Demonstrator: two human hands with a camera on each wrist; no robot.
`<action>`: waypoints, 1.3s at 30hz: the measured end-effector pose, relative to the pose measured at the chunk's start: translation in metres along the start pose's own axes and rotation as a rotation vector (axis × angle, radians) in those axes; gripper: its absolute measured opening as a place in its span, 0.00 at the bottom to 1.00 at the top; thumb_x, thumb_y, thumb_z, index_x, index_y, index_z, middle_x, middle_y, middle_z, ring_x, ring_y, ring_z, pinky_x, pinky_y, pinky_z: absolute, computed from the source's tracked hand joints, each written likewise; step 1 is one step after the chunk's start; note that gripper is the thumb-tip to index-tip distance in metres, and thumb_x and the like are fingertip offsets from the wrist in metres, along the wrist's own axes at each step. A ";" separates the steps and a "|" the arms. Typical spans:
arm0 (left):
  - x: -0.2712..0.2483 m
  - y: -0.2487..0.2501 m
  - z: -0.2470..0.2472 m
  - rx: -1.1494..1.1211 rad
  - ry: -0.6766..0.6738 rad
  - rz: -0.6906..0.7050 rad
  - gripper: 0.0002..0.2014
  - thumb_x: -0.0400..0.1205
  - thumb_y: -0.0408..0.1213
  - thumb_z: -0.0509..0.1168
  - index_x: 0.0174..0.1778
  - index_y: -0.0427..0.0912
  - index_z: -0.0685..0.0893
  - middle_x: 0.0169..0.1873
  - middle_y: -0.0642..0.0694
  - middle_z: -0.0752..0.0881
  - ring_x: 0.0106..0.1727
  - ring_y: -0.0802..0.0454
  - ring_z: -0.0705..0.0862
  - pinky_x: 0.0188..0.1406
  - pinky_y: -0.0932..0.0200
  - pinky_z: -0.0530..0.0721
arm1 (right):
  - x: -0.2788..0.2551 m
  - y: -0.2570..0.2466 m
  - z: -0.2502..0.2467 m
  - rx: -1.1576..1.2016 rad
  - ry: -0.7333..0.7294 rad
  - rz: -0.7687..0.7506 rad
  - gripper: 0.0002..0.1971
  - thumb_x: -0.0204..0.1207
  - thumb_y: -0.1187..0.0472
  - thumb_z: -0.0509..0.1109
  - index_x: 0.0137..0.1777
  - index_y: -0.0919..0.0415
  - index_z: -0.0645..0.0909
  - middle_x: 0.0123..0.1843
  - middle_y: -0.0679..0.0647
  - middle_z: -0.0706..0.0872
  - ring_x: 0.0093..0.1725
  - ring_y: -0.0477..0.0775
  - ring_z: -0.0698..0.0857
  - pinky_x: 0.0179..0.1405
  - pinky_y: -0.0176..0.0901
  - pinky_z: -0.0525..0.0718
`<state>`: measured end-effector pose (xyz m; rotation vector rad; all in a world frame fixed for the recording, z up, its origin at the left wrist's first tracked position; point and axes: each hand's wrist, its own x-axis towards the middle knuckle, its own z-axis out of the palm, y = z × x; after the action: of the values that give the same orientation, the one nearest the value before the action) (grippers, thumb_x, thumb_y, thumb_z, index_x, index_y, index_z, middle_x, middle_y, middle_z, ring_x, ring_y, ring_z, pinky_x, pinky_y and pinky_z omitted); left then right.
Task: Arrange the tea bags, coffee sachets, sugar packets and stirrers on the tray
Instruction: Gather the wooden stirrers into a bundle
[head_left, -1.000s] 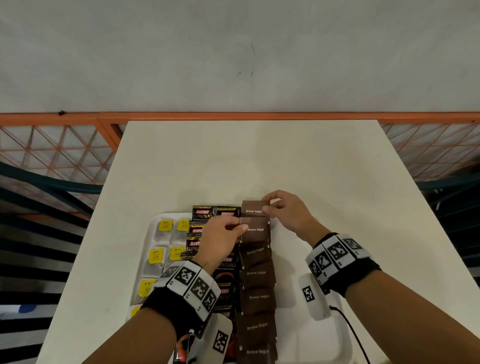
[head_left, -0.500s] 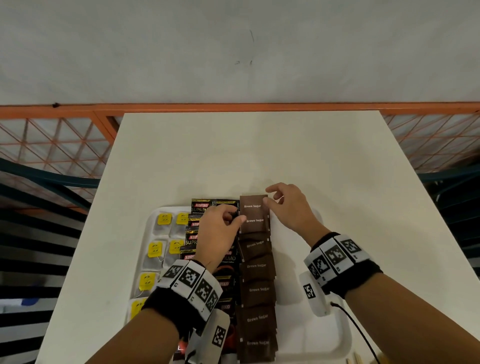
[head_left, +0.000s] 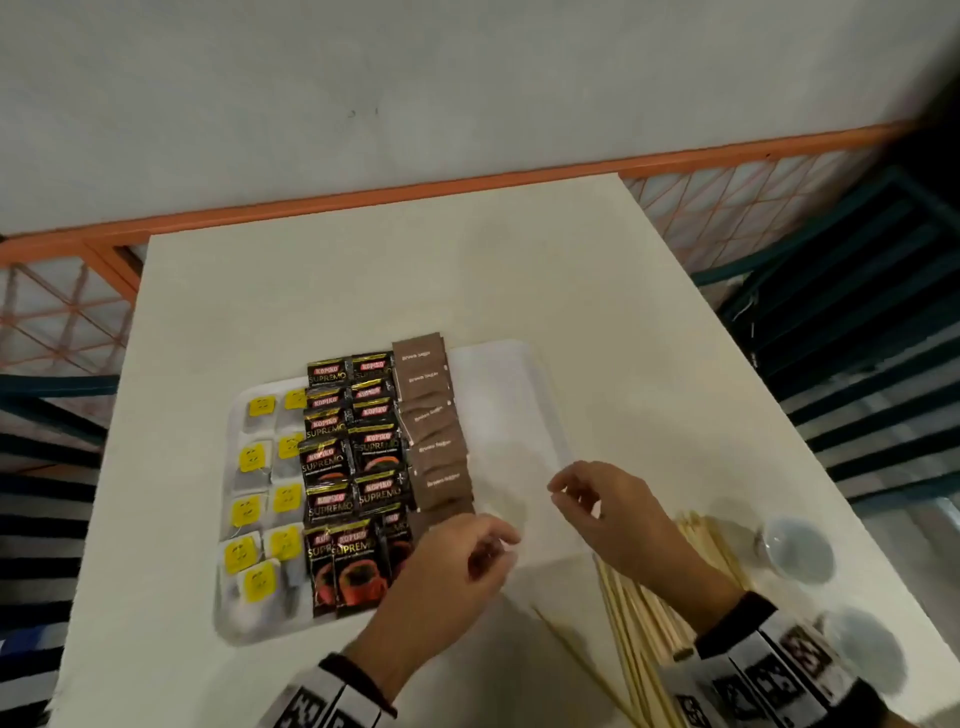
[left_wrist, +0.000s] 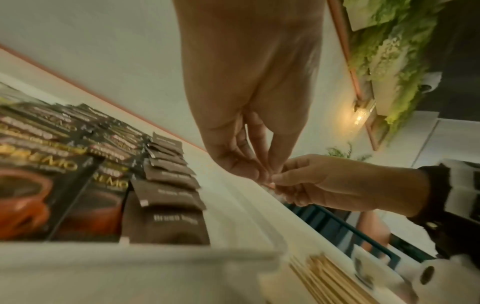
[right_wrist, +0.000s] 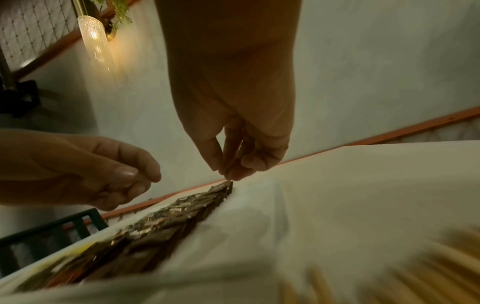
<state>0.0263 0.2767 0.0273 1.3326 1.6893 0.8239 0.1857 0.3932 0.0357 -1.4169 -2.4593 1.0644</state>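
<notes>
The white tray (head_left: 498, 395) holds tea bags (head_left: 249, 512) with yellow tags on its left, black coffee sachets (head_left: 376, 447) in the middle and a column of brown sugar packets (head_left: 436, 447) beside them. Its right part is bare. My left hand (head_left: 498, 545) hovers over the tray's near edge, fingers loosely curled, holding nothing. My right hand (head_left: 566, 499) hovers close beside it, also loosely curled and holding nothing. Wooden stirrers (head_left: 644, 618) lie in a heap on the table under my right wrist. In the left wrist view my fingertips (left_wrist: 262, 172) hang together above the tray rim.
One loose stirrer (head_left: 566, 654) lies slanted on the table near the front edge. Two small white cups (head_left: 797, 545) (head_left: 862, 649) stand right of the stirrer heap. An orange railing (head_left: 363, 197) runs behind the table. Bare tabletop lies beyond the tray.
Both hands have let go of the far sugar packets and drawn back to the tray's near right side. The view has swung right, bringing the stirrers and cups into sight.
</notes>
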 end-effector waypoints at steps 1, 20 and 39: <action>-0.006 0.000 0.009 0.002 -0.057 -0.020 0.07 0.80 0.37 0.66 0.49 0.54 0.83 0.44 0.57 0.83 0.46 0.65 0.81 0.44 0.76 0.77 | -0.018 0.012 0.001 -0.017 -0.005 0.020 0.05 0.78 0.56 0.66 0.52 0.50 0.81 0.41 0.40 0.79 0.39 0.40 0.79 0.36 0.24 0.75; -0.024 0.015 0.107 0.226 -0.318 -0.298 0.13 0.79 0.46 0.65 0.57 0.47 0.80 0.55 0.49 0.80 0.55 0.53 0.80 0.51 0.63 0.77 | -0.130 0.108 0.022 -0.287 0.235 0.315 0.43 0.63 0.26 0.48 0.72 0.55 0.65 0.70 0.61 0.71 0.70 0.63 0.69 0.69 0.60 0.71; 0.014 0.034 0.141 -0.330 -0.156 -0.516 0.13 0.81 0.36 0.61 0.61 0.46 0.71 0.50 0.44 0.83 0.47 0.53 0.81 0.37 0.63 0.76 | -0.103 0.082 0.037 -0.058 0.169 0.379 0.34 0.77 0.59 0.63 0.79 0.57 0.50 0.66 0.60 0.72 0.64 0.60 0.74 0.63 0.50 0.75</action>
<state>0.1655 0.2988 -0.0104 0.6741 1.5872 0.6371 0.2869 0.3182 -0.0186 -1.9581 -2.1716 0.8905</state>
